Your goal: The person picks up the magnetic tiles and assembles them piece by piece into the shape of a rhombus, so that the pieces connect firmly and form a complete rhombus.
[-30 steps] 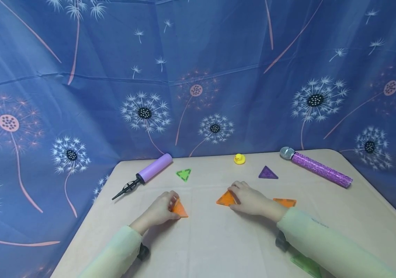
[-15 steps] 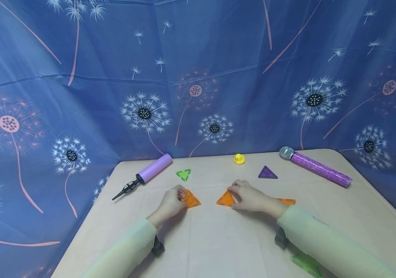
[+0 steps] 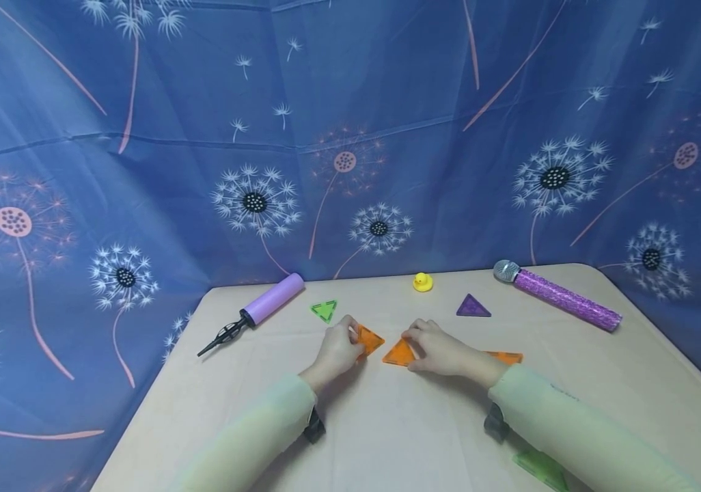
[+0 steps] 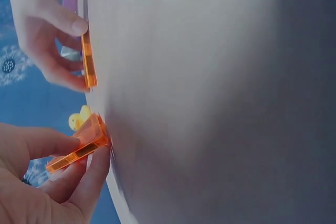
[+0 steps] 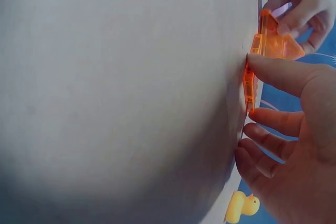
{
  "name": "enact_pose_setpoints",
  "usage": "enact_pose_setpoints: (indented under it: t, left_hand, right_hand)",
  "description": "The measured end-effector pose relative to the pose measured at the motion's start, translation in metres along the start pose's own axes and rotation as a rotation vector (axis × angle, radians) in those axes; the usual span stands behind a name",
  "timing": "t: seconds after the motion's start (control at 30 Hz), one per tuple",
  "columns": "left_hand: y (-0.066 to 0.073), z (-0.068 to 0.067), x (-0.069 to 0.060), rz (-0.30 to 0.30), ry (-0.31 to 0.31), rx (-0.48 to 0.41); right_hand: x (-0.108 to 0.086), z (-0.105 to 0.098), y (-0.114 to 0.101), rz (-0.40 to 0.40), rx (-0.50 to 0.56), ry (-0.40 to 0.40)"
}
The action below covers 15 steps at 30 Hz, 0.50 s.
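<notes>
Behind the yellow toy duck, the blue cloth has white and pink dandelions. Left of the duck: a light purple tube pump with a black tip, a bright green plastic triangle. Right: a dark purple plastic triangle, a glittery purple, grey-topped stick microphone. In front: see-through orange plastic triangles

We pinch 1 tilted orange tile in our left hand; our right hand grips the other orange tile. A yellow toy duck shows between.

creased blue dandelion-print backdrop, pale round-cornered table
</notes>
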<state>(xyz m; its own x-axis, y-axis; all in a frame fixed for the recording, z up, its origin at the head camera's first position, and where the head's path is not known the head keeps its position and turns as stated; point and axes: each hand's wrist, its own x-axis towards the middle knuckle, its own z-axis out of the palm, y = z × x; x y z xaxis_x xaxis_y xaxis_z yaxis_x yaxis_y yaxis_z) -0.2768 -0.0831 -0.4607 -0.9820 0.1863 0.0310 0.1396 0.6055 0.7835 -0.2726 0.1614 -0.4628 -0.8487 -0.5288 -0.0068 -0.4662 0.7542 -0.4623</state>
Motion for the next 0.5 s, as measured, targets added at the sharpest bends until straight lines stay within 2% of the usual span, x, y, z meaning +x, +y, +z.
enact_pose_setpoints:
  t: [0.13,0.27,0.5]
  left_hand:
    - [0.007,0.007,0.004,0.018,-0.021,0.014]
    - [0.011,0.013,0.006,0.041,-0.016,0.043]
    - [0.018,0.02,0.005,0.027,-0.039,0.036]
  right_hand:
    - [0.001,0.001,-0.002,0.011,-0.008,-0.002]
    - [0.002,0.0,-0.006,-0.002,0.0,0.0]
    - [0.004,0.002,-0.008,0.005,-0.038,0.013]
